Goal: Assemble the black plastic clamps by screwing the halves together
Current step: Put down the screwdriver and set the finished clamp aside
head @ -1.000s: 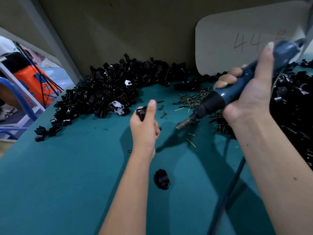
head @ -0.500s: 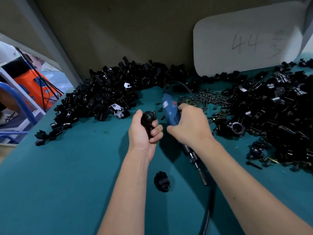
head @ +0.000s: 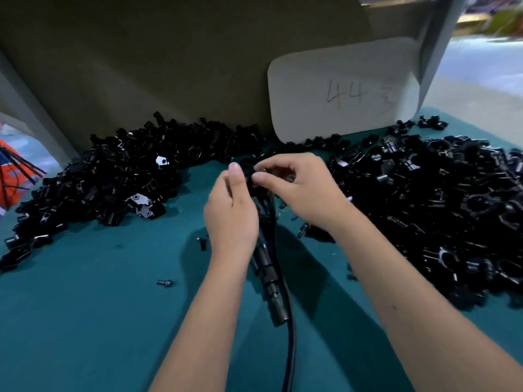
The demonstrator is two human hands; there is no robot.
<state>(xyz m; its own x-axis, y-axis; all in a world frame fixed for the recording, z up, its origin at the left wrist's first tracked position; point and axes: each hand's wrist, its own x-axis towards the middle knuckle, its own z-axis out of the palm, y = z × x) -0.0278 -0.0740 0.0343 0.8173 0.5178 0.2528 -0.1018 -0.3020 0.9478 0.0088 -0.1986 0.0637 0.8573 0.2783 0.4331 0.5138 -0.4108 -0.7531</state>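
I am holding a black clamp (head: 250, 176) between both hands above the middle of the green table (head: 85, 321). My left hand (head: 230, 210) is curling around it with the thumb up, and my right hand (head: 300, 190) is pinching it from the right. The screwdriver (head: 267, 273) is lying below my hands, its tip pointing at the near edge. Piles of clamp parts (head: 441, 210) are sitting along the far and right edges.
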